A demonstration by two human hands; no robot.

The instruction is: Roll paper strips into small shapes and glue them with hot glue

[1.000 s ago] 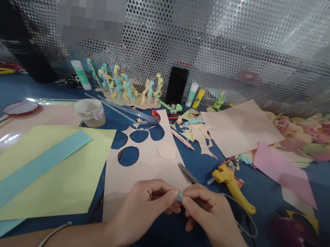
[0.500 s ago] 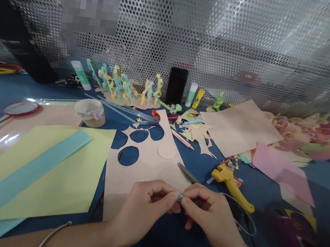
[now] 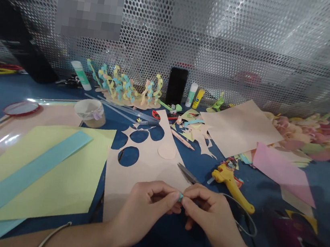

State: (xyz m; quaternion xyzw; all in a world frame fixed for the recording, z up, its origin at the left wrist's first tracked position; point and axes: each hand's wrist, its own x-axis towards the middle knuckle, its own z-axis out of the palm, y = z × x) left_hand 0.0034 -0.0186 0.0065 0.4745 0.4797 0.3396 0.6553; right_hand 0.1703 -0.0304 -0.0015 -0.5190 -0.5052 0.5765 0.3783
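A tiny blue piece of paper (image 3: 180, 197) is pinched between the fingertips of both hands. My left hand (image 3: 149, 206) is closed on its left side, over the lower right of a pale pink sheet (image 3: 142, 177) with round holes cut in it. Closed on the other side of the piece is my right hand (image 3: 212, 216). The blades of a pair of scissors (image 3: 187, 172) point out from behind my right hand. A pale round cutout (image 3: 166, 152) lies on the holed sheet.
Yellow-green paper (image 3: 79, 177) carries a blue strip (image 3: 34, 171) at left. A yellow glue gun (image 3: 234, 188) lies right of my hands. Behind are a paper cup (image 3: 94, 116), curly paper shapes (image 3: 124, 85), a phone (image 3: 176, 85), glue sticks (image 3: 191, 94) and pink paper (image 3: 284, 171).
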